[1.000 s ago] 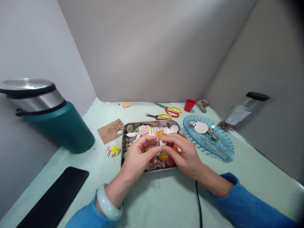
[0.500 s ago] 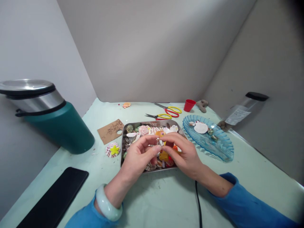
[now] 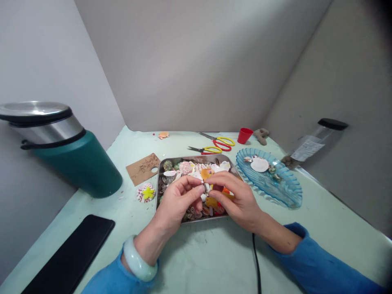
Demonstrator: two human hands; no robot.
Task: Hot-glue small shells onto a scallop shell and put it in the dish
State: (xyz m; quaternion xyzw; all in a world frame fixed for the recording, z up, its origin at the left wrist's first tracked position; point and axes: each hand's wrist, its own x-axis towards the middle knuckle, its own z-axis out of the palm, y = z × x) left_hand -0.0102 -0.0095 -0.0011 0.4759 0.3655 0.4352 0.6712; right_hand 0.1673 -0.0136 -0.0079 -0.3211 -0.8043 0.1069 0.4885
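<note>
Above the metal tray (image 3: 157,192): I see both hands meet over its middle, fingertips together, clear of the shells beneath.
Small piece (image 3: 204,187): a slim, pale thing, too small for me to name; it sits between the two hands, right at the point where their fingertips touch, above the tray's centre.
Left hand (image 3: 175,203): closed in a pinch, thumb and forefinger on the small piece from the tray's left side; a pale bangle (image 3: 138,265) rings the wrist, nearer me than the tray.
Right hand (image 3: 238,199): also pinched, fingertips on the same piece from the tray's right side, the other fingers curled over the tray's right half.
Shells (image 3: 185,167): a mixed heap filling the tray, white, pink, orange and green.
Blue glass dish (image 3: 286,191): just right of the tray, with a white shell and a few small bits in it.
Scissors (image 3: 212,150): two pairs, just beyond the tray's far edge.
Red cup (image 3: 245,135): beyond the tray, to its far right.
Cardboard scrap (image 3: 143,168): beside the tray's far left corner.
Green bin (image 3: 76,161): well left of the tray.
</note>
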